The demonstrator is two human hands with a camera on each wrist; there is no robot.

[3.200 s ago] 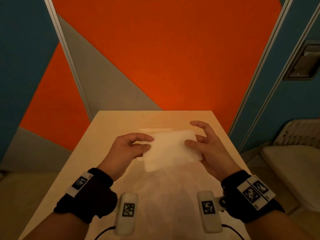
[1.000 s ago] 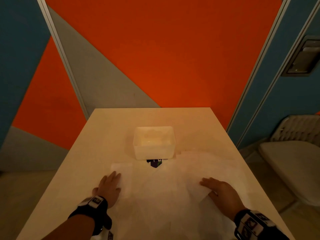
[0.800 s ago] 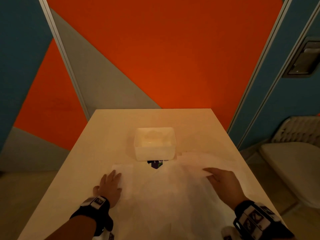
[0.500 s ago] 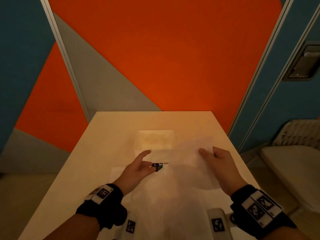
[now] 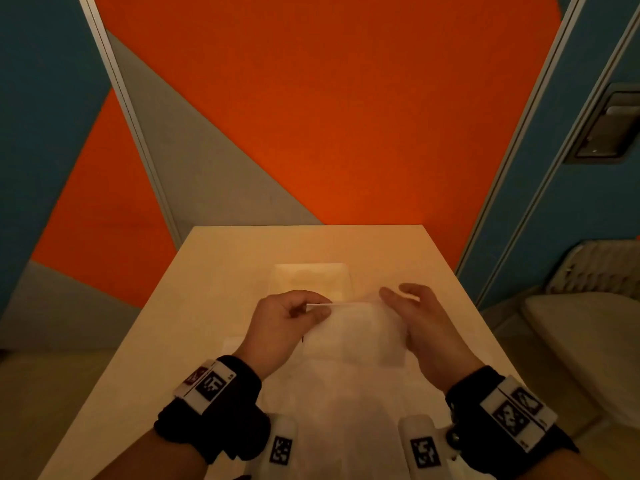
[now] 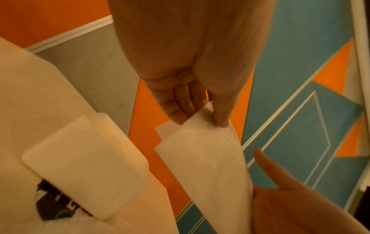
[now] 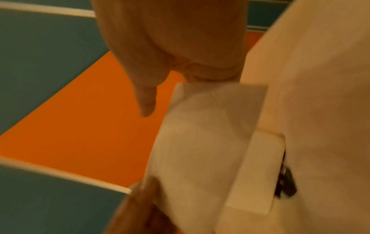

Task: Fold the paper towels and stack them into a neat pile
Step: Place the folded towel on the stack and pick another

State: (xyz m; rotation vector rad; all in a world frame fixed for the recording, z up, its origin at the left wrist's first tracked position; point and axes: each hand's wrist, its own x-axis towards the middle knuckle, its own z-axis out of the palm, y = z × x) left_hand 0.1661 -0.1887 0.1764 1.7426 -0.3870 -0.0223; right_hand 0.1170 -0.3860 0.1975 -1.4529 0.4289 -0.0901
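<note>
Both hands hold one white paper towel up over the table. My left hand pinches its upper left edge between thumb and fingers, plain in the left wrist view, where the towel hangs below. My right hand has its fingers curled on the right edge; in the right wrist view the thumb stands off the towel. The pile of folded towels lies just beyond the hands, also seen as a white block.
Several loose unfolded towels cover the near half of the table under my wrists. A small dark object peeks out from under the pile. A pale chair stands to the right of the table. Orange and blue wall panels rise behind.
My hands left the loose sheets on the table, picked one towel up and brought it together in front of the pile. The left hand now pinches its edge.
</note>
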